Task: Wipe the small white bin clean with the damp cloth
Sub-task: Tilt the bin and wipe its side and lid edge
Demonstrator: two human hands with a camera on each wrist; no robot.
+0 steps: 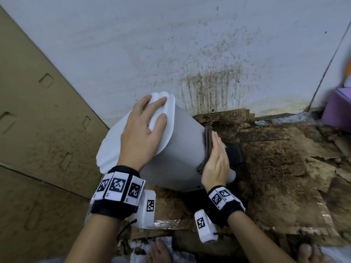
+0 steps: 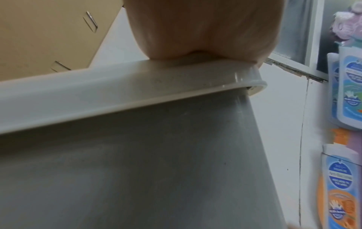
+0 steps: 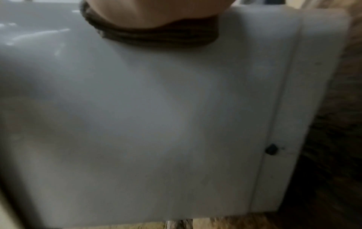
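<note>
The small white bin (image 1: 182, 149) is tipped over on the cardboard-covered floor (image 1: 275, 177) near the stained wall (image 1: 171, 44), long axis running from its lid (image 1: 163, 126) at upper left to its base at lower right. The left hand (image 1: 142, 130) rests flat on the lid, fingers (image 1: 161, 118) extended and slightly spread, steadying it. The right hand (image 1: 216, 164), nearer the base, presses the folded dark damp cloth (image 1: 207, 147) against the bin's right flank with straight fingers held together; in my judgement the next stroke runs along that axis.
</note>
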